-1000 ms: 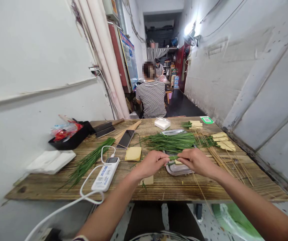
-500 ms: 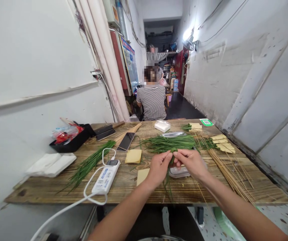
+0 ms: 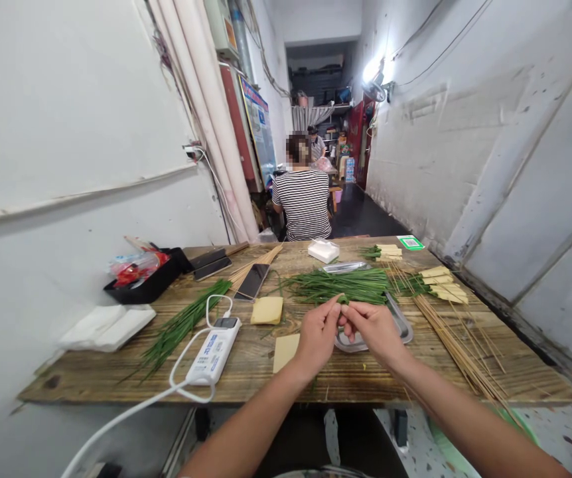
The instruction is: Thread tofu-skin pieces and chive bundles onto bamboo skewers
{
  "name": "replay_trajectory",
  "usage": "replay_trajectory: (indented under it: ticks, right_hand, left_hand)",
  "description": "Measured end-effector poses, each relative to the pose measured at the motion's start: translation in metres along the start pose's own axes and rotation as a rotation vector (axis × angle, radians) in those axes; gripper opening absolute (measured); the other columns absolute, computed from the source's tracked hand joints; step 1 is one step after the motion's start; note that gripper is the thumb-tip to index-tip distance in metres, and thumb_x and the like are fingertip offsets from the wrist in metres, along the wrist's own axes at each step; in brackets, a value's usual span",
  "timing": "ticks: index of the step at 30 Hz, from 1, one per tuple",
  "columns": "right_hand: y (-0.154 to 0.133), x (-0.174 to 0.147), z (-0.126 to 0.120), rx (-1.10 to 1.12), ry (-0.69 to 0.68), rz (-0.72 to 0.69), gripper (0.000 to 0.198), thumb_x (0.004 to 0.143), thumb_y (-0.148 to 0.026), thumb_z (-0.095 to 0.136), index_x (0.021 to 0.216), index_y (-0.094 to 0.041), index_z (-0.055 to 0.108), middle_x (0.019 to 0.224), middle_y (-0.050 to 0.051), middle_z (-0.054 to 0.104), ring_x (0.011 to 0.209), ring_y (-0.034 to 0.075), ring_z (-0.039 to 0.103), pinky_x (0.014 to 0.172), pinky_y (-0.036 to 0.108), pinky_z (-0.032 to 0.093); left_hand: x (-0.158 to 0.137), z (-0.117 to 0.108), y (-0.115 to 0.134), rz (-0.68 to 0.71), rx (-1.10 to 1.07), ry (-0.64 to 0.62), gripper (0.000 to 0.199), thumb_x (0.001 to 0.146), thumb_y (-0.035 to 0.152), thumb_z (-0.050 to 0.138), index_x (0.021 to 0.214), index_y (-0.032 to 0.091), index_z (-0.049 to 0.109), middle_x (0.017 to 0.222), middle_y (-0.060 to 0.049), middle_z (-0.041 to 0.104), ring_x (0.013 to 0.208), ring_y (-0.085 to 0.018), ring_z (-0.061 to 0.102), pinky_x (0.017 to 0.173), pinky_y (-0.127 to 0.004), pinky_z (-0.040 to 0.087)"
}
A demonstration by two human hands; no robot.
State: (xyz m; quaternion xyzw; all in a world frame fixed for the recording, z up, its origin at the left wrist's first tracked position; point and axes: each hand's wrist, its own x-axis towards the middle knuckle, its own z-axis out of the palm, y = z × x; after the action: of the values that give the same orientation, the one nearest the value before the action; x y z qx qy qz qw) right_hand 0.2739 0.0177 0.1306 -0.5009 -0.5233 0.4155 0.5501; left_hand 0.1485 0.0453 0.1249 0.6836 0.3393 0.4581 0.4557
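Both my hands meet over the near edge of a metal tray (image 3: 405, 330), pinching a small folded bunch of chives (image 3: 343, 300) between the fingertips. My left hand (image 3: 320, 332) is closed on its left side, my right hand (image 3: 373, 328) on its right. Just beyond them a thick pile of loose chives (image 3: 336, 285) lies across the tray. Left of my left hand are a stack of yellow tofu sheets (image 3: 267, 310) and a single tofu sheet (image 3: 285, 352). To the right lie chive-and-tofu skewers (image 3: 445, 285) and bare bamboo skewers (image 3: 458, 345).
A white power strip (image 3: 215, 352) with its cable, more chives (image 3: 181, 332), a phone (image 3: 253, 281) and a black box (image 3: 144, 284) occupy the table's left side. A white box (image 3: 323, 250) stands at the back. A person in a striped top (image 3: 300, 206) sits beyond the table.
The long chive ends that hung below my hands no longer show there. My hands stay together in nearly the same place, and more of the tray is visible.
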Motion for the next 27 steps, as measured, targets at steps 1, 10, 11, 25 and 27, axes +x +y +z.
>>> replay_trajectory:
  ticks: [1, 10, 11, 25, 27]
  right_hand:
    - [0.000, -0.001, -0.001, -0.071, 0.005, -0.039, 0.042, 0.080, -0.052, 0.055, 0.057, -0.017, 0.055, 0.046, -0.004, 0.051, 0.041, 0.009, 0.043, 0.043, 0.021, 0.034]
    - [0.004, -0.002, -0.006, -0.638, -0.015, -0.429, 0.039, 0.094, -0.031, 0.036, 0.060, -0.019, 0.050, 0.059, 0.000, 0.054, 0.057, 0.012, 0.049, 0.056, 0.024, 0.037]
    - [0.002, -0.002, -0.010, -0.703, -0.056, -0.431, 0.039, 0.094, -0.030, 0.036, 0.060, -0.019, 0.051, 0.058, 0.000, 0.054, 0.056, 0.012, 0.049, 0.055, 0.024, 0.036]
    - [-0.009, -0.004, -0.031, -1.330, -0.411, -0.666, 0.016, 0.091, -0.017, 0.046, 0.084, -0.015, 0.060, 0.073, 0.004, 0.058, 0.066, 0.015, 0.053, 0.059, 0.026, 0.038]
    - [-0.008, -0.004, -0.035, -1.314, -0.404, -0.714, 0.020, 0.093, -0.017, 0.042, 0.085, -0.016, 0.060, 0.073, 0.003, 0.057, 0.065, 0.014, 0.052, 0.058, 0.026, 0.036]
  left_hand:
    - [0.000, 0.000, -0.002, -0.009, -0.002, 0.003, 0.044, 0.090, 0.044, 0.045, 0.113, 0.012, 0.065, 0.061, 0.001, 0.053, 0.054, -0.010, 0.044, 0.053, -0.020, 0.038]
    - [0.002, -0.001, -0.006, -0.144, -0.220, -0.059, 0.044, 0.084, 0.052, 0.052, 0.092, 0.011, 0.065, 0.056, 0.005, 0.039, 0.047, -0.006, 0.031, 0.043, -0.018, 0.025]
    - [0.002, -0.002, -0.008, -0.150, -0.238, -0.072, 0.042, 0.083, 0.053, 0.053, 0.086, 0.012, 0.064, 0.055, 0.006, 0.037, 0.047, -0.005, 0.028, 0.043, -0.018, 0.023]
    - [0.009, -0.026, 0.003, -0.485, -0.329, -0.574, 0.052, 0.068, 0.064, 0.062, 0.065, 0.017, 0.039, 0.058, 0.008, 0.034, 0.048, -0.003, 0.023, 0.045, -0.019, 0.017]
    - [0.009, -0.034, 0.005, -0.446, -0.299, -0.640, 0.050, 0.071, 0.063, 0.061, 0.067, 0.016, 0.042, 0.062, 0.006, 0.036, 0.050, -0.004, 0.026, 0.047, -0.019, 0.020]
